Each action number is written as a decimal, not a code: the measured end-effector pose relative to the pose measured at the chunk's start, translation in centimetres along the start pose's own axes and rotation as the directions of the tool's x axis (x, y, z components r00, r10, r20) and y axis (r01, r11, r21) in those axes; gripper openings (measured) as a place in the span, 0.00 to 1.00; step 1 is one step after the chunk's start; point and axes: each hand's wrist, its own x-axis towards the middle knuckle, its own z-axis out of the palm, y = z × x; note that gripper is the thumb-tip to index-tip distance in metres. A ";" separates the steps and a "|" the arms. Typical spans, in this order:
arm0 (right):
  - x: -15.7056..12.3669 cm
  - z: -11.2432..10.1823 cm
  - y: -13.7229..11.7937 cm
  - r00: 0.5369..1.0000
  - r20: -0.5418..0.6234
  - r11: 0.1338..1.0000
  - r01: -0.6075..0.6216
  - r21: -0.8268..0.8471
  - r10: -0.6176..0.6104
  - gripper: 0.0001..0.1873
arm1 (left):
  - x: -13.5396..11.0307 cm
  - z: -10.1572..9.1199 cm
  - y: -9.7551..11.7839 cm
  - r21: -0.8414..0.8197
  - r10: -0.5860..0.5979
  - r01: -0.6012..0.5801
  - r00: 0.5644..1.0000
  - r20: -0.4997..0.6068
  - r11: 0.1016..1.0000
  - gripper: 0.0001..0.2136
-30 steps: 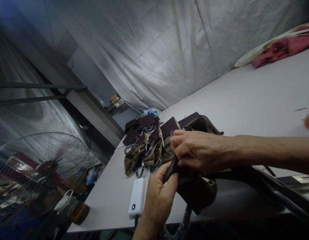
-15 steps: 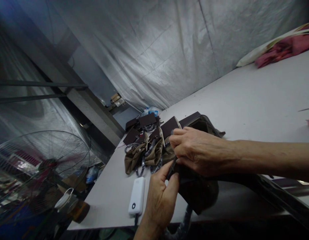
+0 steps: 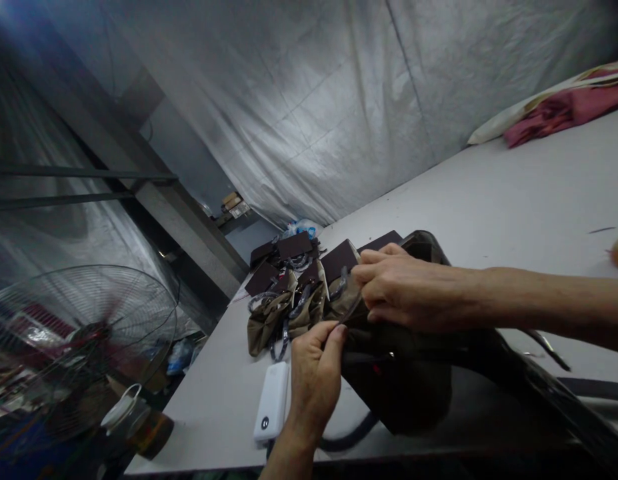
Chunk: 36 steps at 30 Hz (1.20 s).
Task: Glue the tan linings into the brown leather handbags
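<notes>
A dark brown bag [image 3: 403, 383] lies on the white table [image 3: 513, 200] near its front edge. My left hand [image 3: 313, 377] pinches the bag's left edge, fingers closed on the fabric. From the right, my right hand [image 3: 406, 290] reaches in and grips the bag's top rim with curled fingers. Just left of the bag, a row of similar olive and brown bags [image 3: 299, 293] lies on the table. A dark strap [image 3: 539, 373] runs off to the right under my right forearm.
A white power bank [image 3: 272, 402] with a cable lies beside my left hand. A standing fan [image 3: 79, 353] spins at the lower left beyond the table edge. Folded pink and cream cloth [image 3: 559, 107] rests at the far right. Grey plastic sheeting hangs behind.
The bag has been turned and pulled up, so more of its body shows. My right hand shifted up to the rim; my left hand moved slightly left along the edge.
</notes>
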 end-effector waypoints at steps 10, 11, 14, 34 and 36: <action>-0.6 -1.0 3.9 0.994 0.000 0.993 -0.111 0.038 0.111 0.10 | -0.6 -0.2 -0.5 0.022 -0.003 0.002 1.000 0.016 1.000 0.16; -0.5 -0.9 3.9 0.994 -0.014 0.994 -0.112 0.021 0.112 0.10 | -0.6 -0.2 -0.4 0.030 -0.004 0.004 1.000 0.017 1.000 0.16; -0.3 -0.7 3.9 0.994 -0.049 0.995 -0.103 -0.016 0.102 0.09 | -0.6 -0.2 -0.3 0.021 0.000 -0.001 0.999 0.032 1.000 0.16; 1.3 1.4 3.3 0.993 -0.116 0.993 -0.018 -0.120 0.004 0.10 | 4.5 -1.2 1.6 -0.093 -0.090 0.140 0.908 0.409 0.986 0.16; 1.3 1.1 3.0 0.996 -0.078 0.994 -0.042 -0.105 0.033 0.11 | 6.0 -0.3 2.0 -0.110 -0.072 0.130 0.906 0.417 0.985 0.13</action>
